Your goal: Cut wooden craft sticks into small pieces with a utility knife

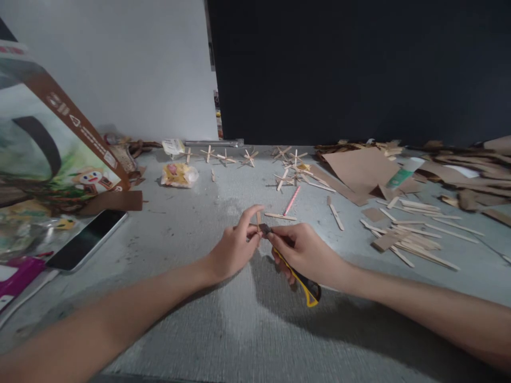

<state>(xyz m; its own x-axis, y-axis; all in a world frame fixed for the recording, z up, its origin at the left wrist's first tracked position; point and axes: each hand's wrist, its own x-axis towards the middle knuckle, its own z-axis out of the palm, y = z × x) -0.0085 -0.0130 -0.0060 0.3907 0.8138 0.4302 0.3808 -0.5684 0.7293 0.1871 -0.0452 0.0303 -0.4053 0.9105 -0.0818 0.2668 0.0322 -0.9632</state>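
My left hand (235,247) pinches a small wooden craft stick (258,219), which stands up between the fingers. My right hand (305,252) is wrapped around a yellow and black utility knife (312,292). The knife's dark front end meets the stick at the left fingertips; exactly where the blade touches is hidden. Just beyond the hands lie a flat craft stick (280,217) and a pink patterned thin rod (291,201). Farther back stand several small crossed-stick pieces (249,157).
Loose craft sticks (423,242) are heaped at the right, near brown cardboard (355,167) and a green and white tube (403,174). On the left are a phone (88,239), a purple item (22,276) and a large printed bag (59,133). A yellow packet (178,175) lies farther back.
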